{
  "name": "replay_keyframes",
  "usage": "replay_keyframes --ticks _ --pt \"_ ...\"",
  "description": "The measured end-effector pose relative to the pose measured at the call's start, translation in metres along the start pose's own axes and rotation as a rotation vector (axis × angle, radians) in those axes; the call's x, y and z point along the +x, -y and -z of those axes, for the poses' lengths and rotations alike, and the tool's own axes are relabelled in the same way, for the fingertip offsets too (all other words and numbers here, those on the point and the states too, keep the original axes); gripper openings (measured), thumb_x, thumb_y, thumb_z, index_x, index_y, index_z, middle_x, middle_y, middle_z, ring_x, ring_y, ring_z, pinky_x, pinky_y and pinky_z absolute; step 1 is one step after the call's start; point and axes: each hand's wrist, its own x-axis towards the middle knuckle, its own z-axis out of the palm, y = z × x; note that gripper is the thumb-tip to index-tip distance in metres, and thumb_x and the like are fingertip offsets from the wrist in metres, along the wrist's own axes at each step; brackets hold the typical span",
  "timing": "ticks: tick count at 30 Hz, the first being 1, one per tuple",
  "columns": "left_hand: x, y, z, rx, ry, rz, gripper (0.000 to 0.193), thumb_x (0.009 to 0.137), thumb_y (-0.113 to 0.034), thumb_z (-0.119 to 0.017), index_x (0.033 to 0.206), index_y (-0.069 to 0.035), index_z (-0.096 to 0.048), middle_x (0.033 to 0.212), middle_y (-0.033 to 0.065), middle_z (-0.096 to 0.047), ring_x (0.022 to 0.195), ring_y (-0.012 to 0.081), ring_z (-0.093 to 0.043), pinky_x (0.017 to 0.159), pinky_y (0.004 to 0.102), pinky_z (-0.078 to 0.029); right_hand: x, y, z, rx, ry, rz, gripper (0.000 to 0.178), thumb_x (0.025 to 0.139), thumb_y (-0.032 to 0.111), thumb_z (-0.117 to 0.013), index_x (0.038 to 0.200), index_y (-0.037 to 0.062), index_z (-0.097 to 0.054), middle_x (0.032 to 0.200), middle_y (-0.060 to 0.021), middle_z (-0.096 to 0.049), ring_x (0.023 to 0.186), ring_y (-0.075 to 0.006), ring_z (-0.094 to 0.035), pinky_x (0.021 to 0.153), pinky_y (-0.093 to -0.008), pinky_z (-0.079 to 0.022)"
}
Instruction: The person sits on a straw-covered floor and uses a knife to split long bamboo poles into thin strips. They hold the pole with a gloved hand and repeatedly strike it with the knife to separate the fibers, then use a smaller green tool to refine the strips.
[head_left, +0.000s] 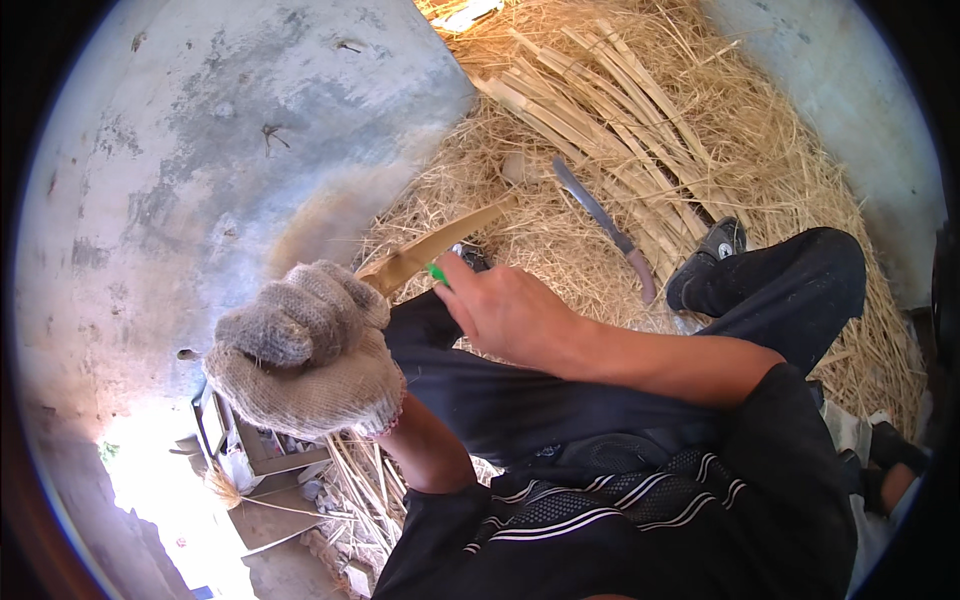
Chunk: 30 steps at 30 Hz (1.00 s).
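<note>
A grey knit work glove covers my left hand (310, 345), whose fingers are wrapped round one end of a split bamboo strip (435, 243). The strip slants away up and to the right over the straw. My bare right hand (510, 315) is closed beside the strip, on a small green-handled tool (437, 272). Only a bit of green shows at the fingers; the tool's blade or working end is hidden. Farther off, a machete (595, 208) with a brown handle lies on the straw, apart from both hands.
Beyond the machete, several pale bamboo strips (610, 110) lie in a bundle on loose straw (770, 130). A worn plastered wall (240, 130) rises on the left. A wooden box frame (285, 460) and more thin strips (365, 485) are at the lower left. My shoe (708, 262) rests beside the bundle.
</note>
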Motion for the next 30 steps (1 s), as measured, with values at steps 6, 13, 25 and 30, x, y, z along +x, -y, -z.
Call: replay_keyframes --ticks 6,13,25,30 --pt "0.003 0.002 0.004 -0.080 0.192 0.010 0.042 0.101 -0.030 -0.032 0.062 -0.014 -0.041 0.045 -0.0013 -0.034 0.034 0.0110 -0.026 0.031 0.0297 -0.032 0.010 -0.067 -0.017 -0.044 0.030 -0.229 0.030 0.097 0.018 -0.050 0.114 -0.0055 -0.049 0.065 -0.0290 -0.060 0.067 -0.0491 -0.063 0.059 -0.0558 -0.051" --pt "0.011 0.004 0.020 -0.120 0.207 -0.011 0.046 0.103 -0.035 -0.031 0.067 -0.010 -0.045 0.044 0.0033 -0.037 0.032 0.0151 -0.032 0.030 0.0336 -0.039 0.001 0.003 0.004 0.124 0.000 -0.016 0.030 0.099 0.022 -0.050 0.113 -0.0040 -0.047 0.059 -0.0269 -0.058 0.057 -0.0482 -0.061 0.055 -0.0552 -0.048" --pt "0.005 0.000 0.009 -0.128 0.219 0.022 0.043 0.099 -0.029 -0.032 0.061 -0.014 -0.042 0.044 0.0002 -0.036 0.031 0.0122 -0.025 0.029 0.0296 -0.031 0.005 -0.026 -0.008 0.076 0.046 -0.130 0.028 0.098 0.019 -0.049 0.111 -0.0064 -0.049 0.063 -0.0252 -0.060 0.057 -0.0451 -0.062 0.054 -0.0522 -0.048" --pt "0.012 0.004 0.020 -0.221 0.396 0.048 0.047 0.101 -0.033 -0.029 0.060 -0.015 -0.043 0.042 0.0019 -0.037 0.029 0.0139 -0.030 0.028 0.0321 -0.034 0.010 -0.060 -0.031 -0.039 0.060 -0.163 0.028 0.098 0.020 -0.049 0.111 -0.0050 -0.051 0.065 -0.0258 -0.062 0.061 -0.0434 -0.063 0.052 -0.0505 -0.048"
